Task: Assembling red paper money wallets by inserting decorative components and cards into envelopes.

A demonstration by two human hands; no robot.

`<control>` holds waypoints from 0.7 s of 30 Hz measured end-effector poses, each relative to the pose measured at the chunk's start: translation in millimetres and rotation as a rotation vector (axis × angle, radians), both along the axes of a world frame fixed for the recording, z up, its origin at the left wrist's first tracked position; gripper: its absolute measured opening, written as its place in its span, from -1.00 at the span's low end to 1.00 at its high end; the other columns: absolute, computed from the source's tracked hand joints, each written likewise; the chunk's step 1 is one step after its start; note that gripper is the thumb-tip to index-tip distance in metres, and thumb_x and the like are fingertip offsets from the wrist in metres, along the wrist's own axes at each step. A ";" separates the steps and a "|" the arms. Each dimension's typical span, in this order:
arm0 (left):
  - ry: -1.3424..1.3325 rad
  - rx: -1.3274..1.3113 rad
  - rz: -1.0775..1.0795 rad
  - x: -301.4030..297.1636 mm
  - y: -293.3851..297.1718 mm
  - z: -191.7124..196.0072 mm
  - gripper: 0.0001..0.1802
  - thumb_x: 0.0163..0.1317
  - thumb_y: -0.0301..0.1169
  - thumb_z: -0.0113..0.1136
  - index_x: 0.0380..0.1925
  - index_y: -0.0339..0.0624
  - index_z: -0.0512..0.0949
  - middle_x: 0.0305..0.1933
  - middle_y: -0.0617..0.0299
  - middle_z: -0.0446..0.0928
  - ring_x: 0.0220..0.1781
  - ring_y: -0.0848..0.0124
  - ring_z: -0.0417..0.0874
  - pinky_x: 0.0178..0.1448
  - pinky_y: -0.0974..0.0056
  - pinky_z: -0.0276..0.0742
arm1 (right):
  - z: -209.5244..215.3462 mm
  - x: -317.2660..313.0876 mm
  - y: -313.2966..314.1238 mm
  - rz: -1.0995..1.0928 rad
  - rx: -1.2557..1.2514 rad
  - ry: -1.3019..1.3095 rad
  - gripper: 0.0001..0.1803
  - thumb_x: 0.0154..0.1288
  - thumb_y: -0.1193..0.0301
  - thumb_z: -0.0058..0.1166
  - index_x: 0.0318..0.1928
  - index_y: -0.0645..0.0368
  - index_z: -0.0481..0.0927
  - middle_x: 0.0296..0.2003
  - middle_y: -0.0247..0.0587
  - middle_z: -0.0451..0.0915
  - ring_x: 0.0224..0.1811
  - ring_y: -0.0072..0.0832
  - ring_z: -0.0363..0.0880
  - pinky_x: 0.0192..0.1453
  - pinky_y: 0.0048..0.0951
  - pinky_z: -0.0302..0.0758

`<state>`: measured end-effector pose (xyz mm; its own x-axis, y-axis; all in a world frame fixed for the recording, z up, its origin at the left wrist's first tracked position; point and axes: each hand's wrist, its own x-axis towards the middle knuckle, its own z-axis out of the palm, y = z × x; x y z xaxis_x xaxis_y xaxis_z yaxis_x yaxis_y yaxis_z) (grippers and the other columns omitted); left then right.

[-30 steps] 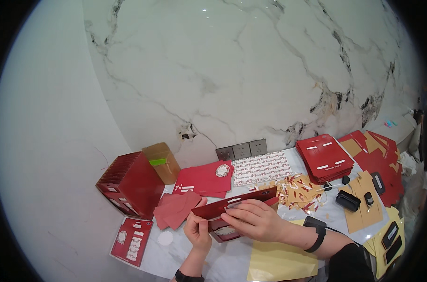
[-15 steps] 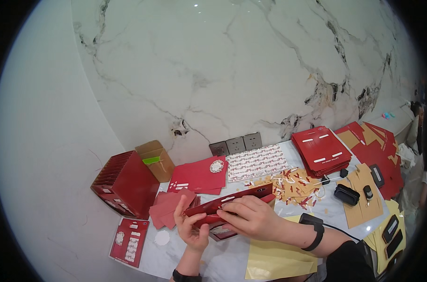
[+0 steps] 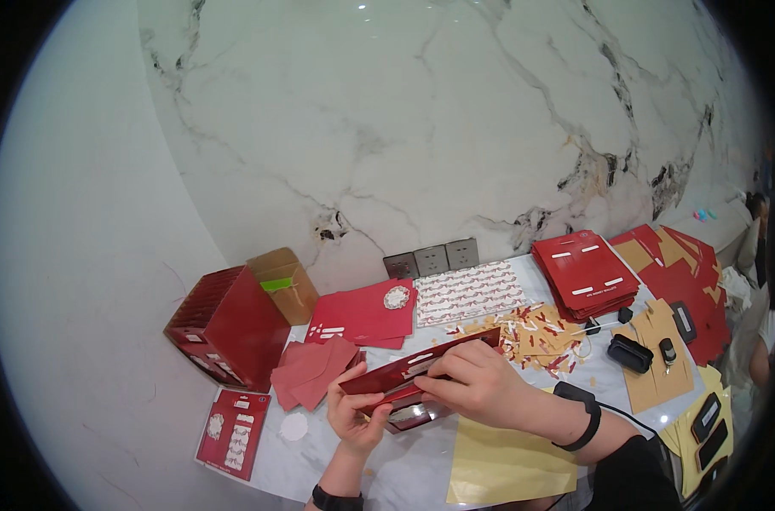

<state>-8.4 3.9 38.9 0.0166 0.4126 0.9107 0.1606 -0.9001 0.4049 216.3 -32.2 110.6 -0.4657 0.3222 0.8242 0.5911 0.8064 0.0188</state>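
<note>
Both hands hold a folded red card package [image 3: 379,376] tilted over the table's near middle. Its upper panel stands raised along the back, and a shiny, clear-looking part shows on the side toward me. My left hand [image 3: 357,417] grips the left end, fingers bent around its edge. From the right, my right hand [image 3: 477,385] presses bent fingers at the gap between the panels, by a pale slot. Whether those fingertips also pinch something small is hidden. Loose red envelopes [image 3: 306,375] lie just beyond my left hand.
A red box of upright cards [image 3: 264,328] and a brown carton [image 3: 287,294] stand left. Beyond my hands are a patterned white sheet [image 3: 468,294] and paper scraps [image 3: 545,336]. Red cards [image 3: 583,268] are stacked back right; yellow paper [image 3: 507,464] lies near my right forearm.
My left fingers have curled in closer around the package's left end. The right hand has shifted slightly right along the gap, and the package has tilted a little.
</note>
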 end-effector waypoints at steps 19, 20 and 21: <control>-0.439 -0.089 -0.168 28.1 -6.3 -10.3 -0.72 0.31 -0.45 0.02 -0.04 -0.07 0.21 -0.02 0.10 0.35 0.07 0.37 0.40 0.23 0.26 0.35 | -10.5 -11.9 -2.6 -0.022 -0.126 0.052 -0.73 0.09 0.43 0.31 -0.16 0.17 0.62 -0.22 -0.29 0.61 -0.18 -0.32 0.56 -0.11 -0.31 0.47; -0.440 -0.087 -0.169 26.2 -7.0 -11.1 -0.72 0.31 -0.45 0.02 -0.04 -0.07 0.21 -0.02 0.10 0.35 0.07 0.37 0.40 0.23 0.26 0.35 | -7.8 -13.6 -4.5 -0.035 -0.139 0.049 -0.72 0.09 0.41 0.30 -0.15 0.15 0.62 -0.21 -0.30 0.61 -0.18 -0.33 0.55 -0.10 -0.32 0.45; -0.426 -0.106 -0.175 24.1 -8.7 -12.2 -0.72 0.29 -0.47 0.02 -0.04 -0.06 0.22 -0.02 0.13 0.35 0.07 0.39 0.40 0.23 0.26 0.35 | -7.0 -15.1 -6.2 -0.048 -0.156 0.045 -0.72 0.10 0.39 0.30 -0.15 0.14 0.62 -0.20 -0.31 0.61 -0.18 -0.34 0.55 -0.09 -0.32 0.44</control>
<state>15.7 -4.9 26.7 -0.2722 0.5279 0.8045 -0.1903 -0.8491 0.4927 201.2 -38.4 103.6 -0.4104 0.4688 0.7822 0.6263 0.7683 -0.1318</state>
